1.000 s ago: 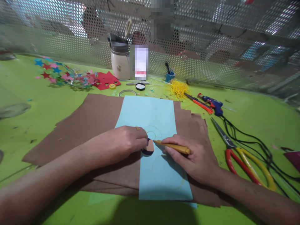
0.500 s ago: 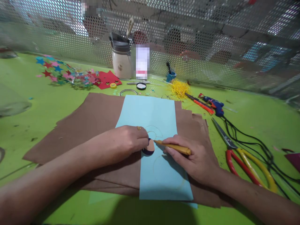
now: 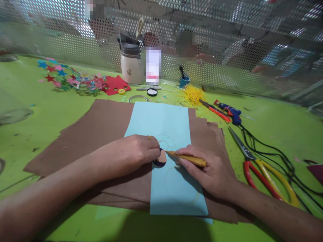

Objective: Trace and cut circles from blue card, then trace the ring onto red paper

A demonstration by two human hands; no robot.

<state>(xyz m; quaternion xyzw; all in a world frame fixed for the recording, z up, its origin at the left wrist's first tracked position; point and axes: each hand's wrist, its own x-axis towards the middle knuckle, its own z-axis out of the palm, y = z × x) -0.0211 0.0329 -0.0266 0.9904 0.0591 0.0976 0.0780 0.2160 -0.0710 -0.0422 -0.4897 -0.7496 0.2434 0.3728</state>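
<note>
Fingers of the right hand (image 3: 210,171) are wrapped around a yellow pen (image 3: 190,159), its tip just beside a dark-rimmed disc (image 3: 162,159); whether the tip touches anything I can't tell. Fingertips of the left hand (image 3: 137,149) are bunched on the disc's left side, gripping it over the pale blue paper (image 3: 161,117). Curved outlines (image 3: 167,136) show on that paper, which lies on a stack of brown sheets (image 3: 101,131) at the middle of the worktop (image 3: 275,127), running toward its near edge.

From where I stand, 2 slips look likeliest. The disc is small and seems smooth, so with all the hold on 1 side, a push from the pen could turn it and spoil a line. The paper could also skate, since no hand presses its far corners and the sheets beneath seem loose. Toward the right edge, scissors (image 3: 248,155) lie near the right forearm; a wide elbow swing might catch them.

As for containers, a white jar (image 3: 131,67) with a grey lid stands by the far edge, left of the middle, its contents hidden. To its right, also by the far edge, a small blue pot (image 3: 184,82) has a black stem rising from it; I can't see what's inside.
</note>
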